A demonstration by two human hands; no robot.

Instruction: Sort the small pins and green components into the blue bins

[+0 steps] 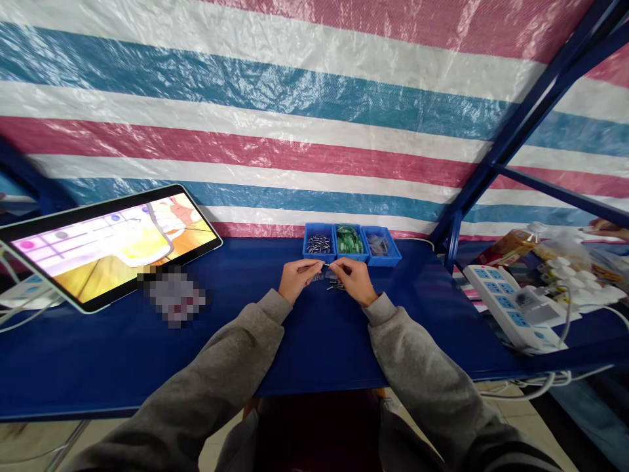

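Note:
Over the middle of the blue table, my left hand (298,278) and my right hand (352,278) are close together with fingertips pinched. A small thin piece shows between the two pinches, too tiny to name. Just below the fingertips lie a few small dark metal pieces (337,286) and what looks like transparent plastic. Behind my hands stand three blue bins side by side. The left bin (307,254) holds many small metal pins or screws, the middle bin (361,255) green pieces, and the right bin (393,259) small transparent bags.
To the left, a tablet (113,246) leans on the blue table (324,354), with a blurred-out patch (177,296) beside it. At the right lie a white power strip (506,308), plugs, cables and a bottle (514,244). A striped tarp (295,131) hangs behind.

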